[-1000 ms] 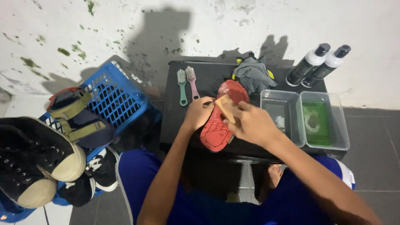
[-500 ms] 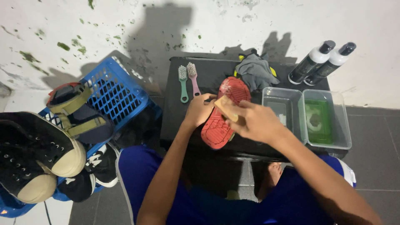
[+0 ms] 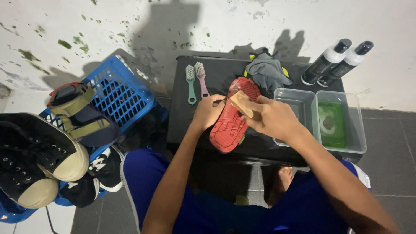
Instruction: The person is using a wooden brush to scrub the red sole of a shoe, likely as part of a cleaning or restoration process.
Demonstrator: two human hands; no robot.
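Left hand (image 3: pixel 208 112) clamped on the red sandal's (image 3: pixel 229 125) 9 o'clock edge; right hand (image 3: pixel 271 118) grips a tan brush (image 3: pixel 241 103) on its sole, atop the black bench (image 3: pixel 182 121).

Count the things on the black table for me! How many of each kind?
Loose brushes: 2
Bottles: 2
Clear tubs: 2
Red sole-up shoe: 1
Grey cloth: 1
Wooden brush in the right hand: 1
Total: 9

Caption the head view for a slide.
Left hand steadies a red sandal sole-up while right hand presses a wooden brush to it.
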